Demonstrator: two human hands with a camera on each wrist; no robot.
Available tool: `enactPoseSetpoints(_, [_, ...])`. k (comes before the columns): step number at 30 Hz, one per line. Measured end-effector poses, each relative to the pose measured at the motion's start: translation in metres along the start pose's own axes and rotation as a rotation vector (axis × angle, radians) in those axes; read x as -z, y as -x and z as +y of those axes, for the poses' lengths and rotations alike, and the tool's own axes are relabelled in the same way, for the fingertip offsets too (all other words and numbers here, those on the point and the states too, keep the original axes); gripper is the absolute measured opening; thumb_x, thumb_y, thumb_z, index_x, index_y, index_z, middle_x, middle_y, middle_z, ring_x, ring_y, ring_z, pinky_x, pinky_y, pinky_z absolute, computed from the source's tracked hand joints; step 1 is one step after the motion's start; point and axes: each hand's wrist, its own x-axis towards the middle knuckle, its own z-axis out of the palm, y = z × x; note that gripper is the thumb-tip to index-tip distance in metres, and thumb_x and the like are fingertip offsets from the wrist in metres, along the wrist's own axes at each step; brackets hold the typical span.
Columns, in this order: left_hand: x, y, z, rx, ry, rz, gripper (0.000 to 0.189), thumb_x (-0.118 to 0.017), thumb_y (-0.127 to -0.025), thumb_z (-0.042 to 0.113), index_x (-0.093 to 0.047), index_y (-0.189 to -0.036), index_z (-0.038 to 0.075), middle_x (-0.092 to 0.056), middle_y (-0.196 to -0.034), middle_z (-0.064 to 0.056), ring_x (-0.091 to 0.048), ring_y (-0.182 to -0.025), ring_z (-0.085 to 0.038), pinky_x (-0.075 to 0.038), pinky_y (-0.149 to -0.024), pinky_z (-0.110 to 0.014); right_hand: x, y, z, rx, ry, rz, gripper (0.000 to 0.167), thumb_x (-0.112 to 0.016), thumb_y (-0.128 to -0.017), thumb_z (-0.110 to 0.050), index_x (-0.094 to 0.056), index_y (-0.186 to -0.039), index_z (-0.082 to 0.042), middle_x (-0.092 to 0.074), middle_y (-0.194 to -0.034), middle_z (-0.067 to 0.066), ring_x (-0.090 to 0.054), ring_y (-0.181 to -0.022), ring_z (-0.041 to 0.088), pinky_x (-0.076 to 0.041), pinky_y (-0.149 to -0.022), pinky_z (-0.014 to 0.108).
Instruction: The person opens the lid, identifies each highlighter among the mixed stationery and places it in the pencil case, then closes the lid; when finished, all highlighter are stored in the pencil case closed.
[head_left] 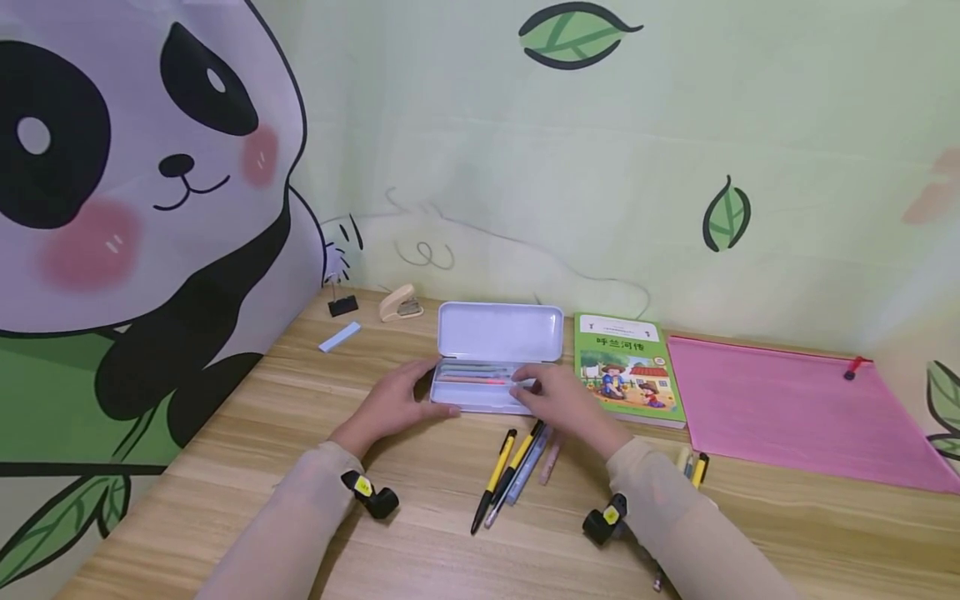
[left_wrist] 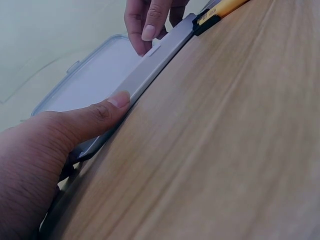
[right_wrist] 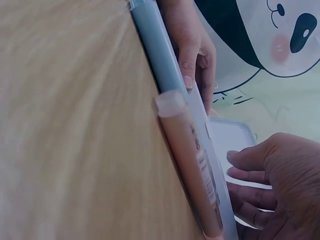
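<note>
An opened pencil case (head_left: 500, 333) stands on the table, its lid raised toward the wall. Several slim pens (head_left: 472, 372) lie inside, one with a pink end. My left hand (head_left: 392, 404) grips the case's left end, with the thumb along its front wall, as the left wrist view also shows. Over the right half of the case, my right hand (head_left: 562, 400) reaches down with bent, slightly spread fingers. No pen shows between its thumb and fingers in the right wrist view; the lower fingertips are hidden behind the case wall.
In front of the case lie yellow-and-black pens (head_left: 495, 475), a blue pen (head_left: 528, 468) and a pink pen (head_left: 551, 458). A green book (head_left: 630, 371) and a pink zip pouch (head_left: 795, 408) sit right. Back left are a stapler (head_left: 401, 303), a binder clip (head_left: 342, 306) and a blue strip (head_left: 340, 337).
</note>
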Motion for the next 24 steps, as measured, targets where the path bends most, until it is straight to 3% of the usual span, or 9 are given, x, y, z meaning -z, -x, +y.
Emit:
enactPoseSetpoints(8, [0.001,0.0,0.0,0.002,-0.01,-0.007,0.108,-0.076,-0.073,0.072,-0.038,-0.156,0.015,-0.042,-0.156,-0.009,-0.036,-0.145,-0.031,-0.03,-0.118,-0.052,0.024,0.006,-0.003,0.079,0.04,0.041,0.032,-0.065,-0.099,-0.027,-0.071,-0.123,-0.008,-0.073,-0.116,0.008,-0.069,-0.102,0.024,-0.058,-0.086,0.041])
enactPoseSetpoints(10, [0.001,0.0,0.0,0.003,-0.01,-0.008,0.108,-0.076,-0.073,0.072,-0.038,-0.156,0.015,-0.042,-0.156,-0.009,-0.036,-0.145,-0.031,-0.03,-0.118,-0.052,0.035,0.011,-0.005,0.114,0.036,0.028,0.036,-0.065,-0.099,-0.03,-0.069,-0.128,-0.01,-0.07,-0.123,0.008,-0.068,-0.106,0.025,-0.057,-0.091,0.045])
enactPoseSetpoints(12, [0.001,0.0,0.0,0.006,-0.008,-0.008,0.108,-0.076,-0.072,0.072,-0.038,-0.156,0.016,-0.042,-0.157,-0.009,-0.036,-0.145,-0.031,-0.03,-0.118,-0.051,0.044,0.016,-0.007,0.141,0.032,0.004,0.039,-0.065,-0.099,-0.034,-0.067,-0.133,-0.014,-0.068,-0.13,0.008,-0.07,-0.098,0.023,-0.055,-0.095,0.047])
enactPoseSetpoints(16, [-0.001,-0.001,-0.001,0.009,0.0,-0.006,0.109,-0.076,-0.071,0.074,-0.038,-0.156,0.016,-0.042,-0.156,-0.008,-0.036,-0.145,-0.031,-0.029,-0.118,-0.051,0.057,0.03,-0.006,0.223,0.031,-0.024,0.043,-0.067,-0.098,-0.036,-0.065,-0.136,-0.016,-0.065,-0.134,0.006,-0.069,-0.106,0.022,-0.052,-0.1,0.046])
enactPoseSetpoints(19, [-0.001,-0.001,-0.001,0.005,0.011,-0.003,0.108,-0.075,-0.071,0.074,-0.039,-0.156,0.017,-0.043,-0.156,-0.008,-0.036,-0.145,-0.031,-0.029,-0.118,-0.053,0.063,0.041,0.001,0.278,0.031,-0.039,0.043,-0.07,-0.096,-0.032,-0.066,-0.134,-0.013,-0.066,-0.133,0.005,-0.06,-0.125,0.024,-0.051,-0.103,0.046])
enactPoseSetpoints(24, [-0.002,-0.001,-0.003,0.005,0.008,0.002,0.107,-0.075,-0.071,0.075,-0.04,-0.155,0.018,-0.043,-0.156,-0.007,-0.037,-0.144,-0.03,-0.029,-0.118,-0.053,0.064,0.061,0.017,0.297,0.01,-0.104,0.039,-0.069,-0.097,-0.025,-0.067,-0.133,-0.01,-0.065,-0.134,0.005,-0.058,-0.127,0.026,-0.049,-0.104,0.046])
